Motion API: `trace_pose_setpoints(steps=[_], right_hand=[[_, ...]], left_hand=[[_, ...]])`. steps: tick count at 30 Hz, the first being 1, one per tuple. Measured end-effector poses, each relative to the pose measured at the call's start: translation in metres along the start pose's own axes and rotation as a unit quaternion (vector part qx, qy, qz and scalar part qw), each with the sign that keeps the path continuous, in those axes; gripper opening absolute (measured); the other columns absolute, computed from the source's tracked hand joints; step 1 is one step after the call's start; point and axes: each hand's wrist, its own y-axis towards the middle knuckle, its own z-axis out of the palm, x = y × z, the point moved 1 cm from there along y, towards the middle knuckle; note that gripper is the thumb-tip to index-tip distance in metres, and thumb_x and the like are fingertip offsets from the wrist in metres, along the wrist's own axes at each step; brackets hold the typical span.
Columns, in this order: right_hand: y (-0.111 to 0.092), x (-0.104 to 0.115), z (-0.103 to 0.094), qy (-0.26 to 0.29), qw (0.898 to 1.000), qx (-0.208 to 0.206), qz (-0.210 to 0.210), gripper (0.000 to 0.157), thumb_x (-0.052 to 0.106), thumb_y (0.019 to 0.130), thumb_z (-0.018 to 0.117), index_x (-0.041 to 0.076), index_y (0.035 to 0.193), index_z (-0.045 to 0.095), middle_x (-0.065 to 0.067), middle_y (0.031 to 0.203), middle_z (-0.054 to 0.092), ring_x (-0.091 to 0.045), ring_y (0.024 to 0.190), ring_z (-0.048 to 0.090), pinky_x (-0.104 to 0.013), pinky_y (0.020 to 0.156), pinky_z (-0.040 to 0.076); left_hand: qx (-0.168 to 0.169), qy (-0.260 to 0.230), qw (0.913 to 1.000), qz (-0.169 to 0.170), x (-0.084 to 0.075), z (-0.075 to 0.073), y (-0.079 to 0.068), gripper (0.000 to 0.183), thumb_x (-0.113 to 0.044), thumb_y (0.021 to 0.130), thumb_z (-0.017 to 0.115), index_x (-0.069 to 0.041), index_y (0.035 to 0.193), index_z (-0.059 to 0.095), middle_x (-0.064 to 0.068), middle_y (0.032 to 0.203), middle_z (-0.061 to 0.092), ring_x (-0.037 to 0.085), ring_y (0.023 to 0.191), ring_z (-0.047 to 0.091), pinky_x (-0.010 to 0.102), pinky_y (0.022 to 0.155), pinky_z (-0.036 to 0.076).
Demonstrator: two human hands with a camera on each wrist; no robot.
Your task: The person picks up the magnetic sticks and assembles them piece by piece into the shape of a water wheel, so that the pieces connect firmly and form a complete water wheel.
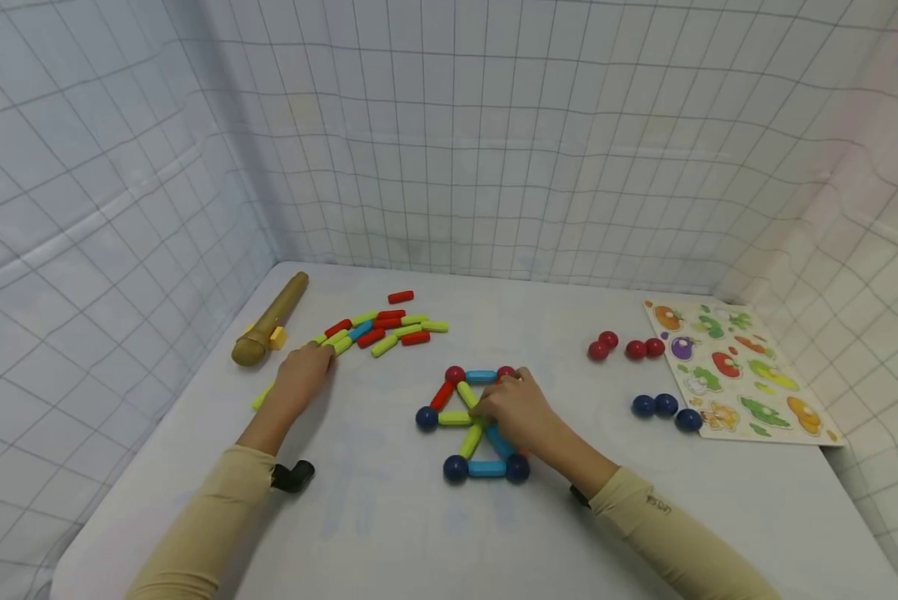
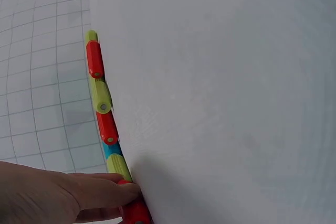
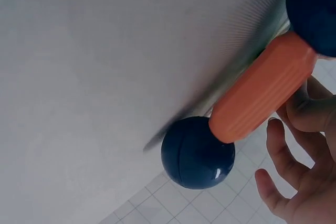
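My left hand [image 1: 305, 373] is at the near end of a group of magnetic rods. Its thumb and fingers pinch a red rod [image 2: 135, 211] in the left wrist view, beside a yellow-green rod [image 2: 117, 166]. Over a flat figure of rods and balls lies my right hand [image 1: 522, 412], fingers bent and fingertips at its middle, where yellow-green rods [image 1: 458, 419] meet. I cannot tell what those fingertips grip. The figure has dark blue balls [image 1: 455, 468] and red balls [image 1: 455, 375]. An orange-red rod [image 3: 265, 87] joins two blue balls [image 3: 198, 153] beside the right fingers.
Loose red balls [image 1: 636, 350] and dark blue balls [image 1: 666, 406] lie to the right, beside a vegetable puzzle board [image 1: 726, 367]. A brown stick-like object [image 1: 271, 321] lies at the far left. Several loose rods [image 1: 415, 337] spread behind the figure. Gridded white cloth [image 1: 479, 142] encloses the table.
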Motion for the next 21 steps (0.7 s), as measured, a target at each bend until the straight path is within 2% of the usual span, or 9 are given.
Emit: trace_pose_setpoints(steps=[3,6,8,10,12,15,18,21], right_hand=[[0.0,0.0,0.0,-0.002,1.0,0.0,0.012,0.031,0.003,0.081,0.073,0.027,0.098,0.079,0.009,0.08,0.072,-0.014,0.081,0.063,-0.042,0.086,0.04],[0.0,0.001,0.001,-0.007,1.0,-0.001,0.017,0.028,0.006,0.08,0.075,0.027,0.098,0.079,0.008,0.075,0.07,-0.014,0.076,0.061,-0.039,0.082,0.039],[0.0,0.002,0.002,-0.003,1.0,-0.002,0.023,0.027,0.007,0.079,0.077,0.026,0.098,0.079,0.008,0.072,0.068,-0.014,0.073,0.061,-0.039,0.081,0.039],[0.0,0.002,0.003,-0.001,1.0,-0.001,0.028,0.026,0.009,0.079,0.078,0.026,0.097,0.08,0.008,0.071,0.068,-0.013,0.071,0.061,-0.039,0.08,0.039],[0.0,0.003,0.003,0.002,0.999,-0.002,0.033,0.024,0.01,0.079,0.079,0.026,0.097,0.08,0.008,0.071,0.068,-0.013,0.069,0.06,-0.039,0.078,0.039],[0.0,0.003,0.003,0.001,0.999,-0.004,0.037,0.021,0.015,0.078,0.081,0.026,0.096,0.08,0.006,0.073,0.069,-0.013,0.068,0.058,-0.04,0.079,0.04],[0.001,0.003,0.002,0.002,0.999,-0.005,0.041,0.02,0.018,0.077,0.082,0.025,0.096,0.08,0.005,0.075,0.07,-0.013,0.069,0.058,-0.042,0.081,0.041],[0.002,0.004,0.001,0.001,0.999,0.0,0.045,0.02,0.02,0.077,0.082,0.026,0.097,0.08,0.006,0.075,0.07,-0.012,0.071,0.058,-0.043,0.084,0.042]], left_hand=[[0.0,0.004,1.0,-0.001,-0.002,-0.001,-0.002,0.011,0.001,0.093,0.053,0.005,0.092,0.064,0.023,0.089,0.062,0.04,0.082,0.062,0.052,0.069,0.053],[0.019,-0.001,0.9998,-0.008,-0.004,-0.003,-0.004,0.012,0.002,0.093,0.053,0.006,0.092,0.064,0.024,0.088,0.062,0.04,0.082,0.062,0.052,0.07,0.053],[0.048,-0.028,0.9983,-0.02,-0.008,-0.004,-0.005,0.012,0.0,0.092,0.055,0.006,0.096,0.064,0.021,0.088,0.062,0.035,0.081,0.061,0.048,0.07,0.053],[0.082,-0.077,0.9929,-0.037,-0.014,-0.007,-0.007,0.015,-0.004,0.09,0.059,0.006,0.101,0.064,0.019,0.09,0.063,0.03,0.082,0.059,0.041,0.069,0.052],[0.113,-0.138,0.9828,-0.05,-0.025,-0.01,-0.01,0.022,-0.01,0.088,0.065,0.003,0.106,0.063,0.015,0.094,0.064,0.025,0.083,0.057,0.033,0.068,0.051],[0.15,-0.229,0.9602,-0.056,-0.045,-0.014,-0.013,0.031,-0.022,0.085,0.073,-0.003,0.108,0.063,0.011,0.096,0.066,0.021,0.084,0.058,0.026,0.067,0.05],[0.193,-0.293,0.9355,-0.045,-0.064,-0.014,-0.014,0.035,-0.033,0.084,0.076,-0.007,0.105,0.064,0.007,0.09,0.068,0.019,0.082,0.061,0.026,0.07,0.048],[0.222,-0.342,0.9122,-0.042,-0.078,-0.008,-0.014,0.038,-0.036,0.083,0.076,-0.008,0.105,0.064,0.004,0.087,0.071,0.018,0.08,0.064,0.03,0.075,0.048]])
